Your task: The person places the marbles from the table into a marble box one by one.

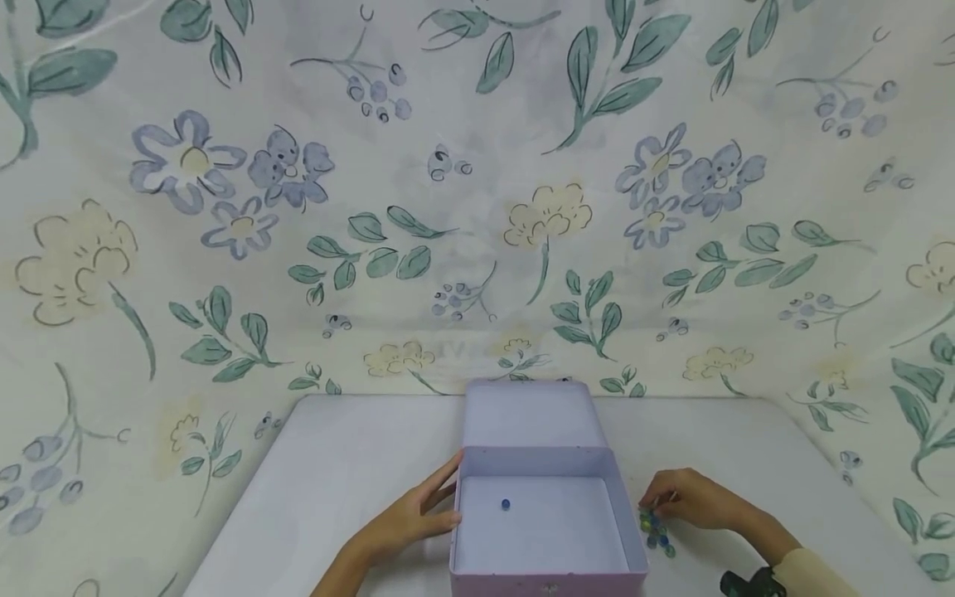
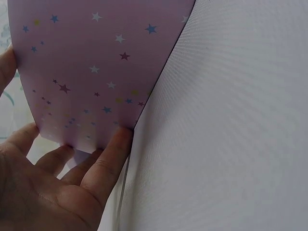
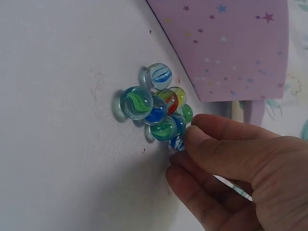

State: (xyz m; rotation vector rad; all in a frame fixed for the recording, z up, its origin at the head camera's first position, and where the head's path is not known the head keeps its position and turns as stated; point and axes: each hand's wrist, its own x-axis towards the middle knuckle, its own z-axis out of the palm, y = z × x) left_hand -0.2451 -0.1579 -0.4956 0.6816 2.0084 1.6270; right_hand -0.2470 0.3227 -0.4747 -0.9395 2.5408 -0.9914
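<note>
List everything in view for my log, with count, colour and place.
Box: one, purple with stars outside, paler inside, on the table between the hands
Lid: one, pale purple, open at the box's far side
Loose marble: one, blue, inside the box
Marble pile: at least eight, some overlapping, clear glass with blue, green, yellow and red, right of the box
Table: one, white, under the box
Backdrop: white with green, blue and yellow plants, behind the table
Device: one, black, at the right wrist
Sleeve: one, cream, right arm
Left hand: one, bare, touching the box's left side
Right hand: one, bare, at the marble pile; grip unclear
</note>
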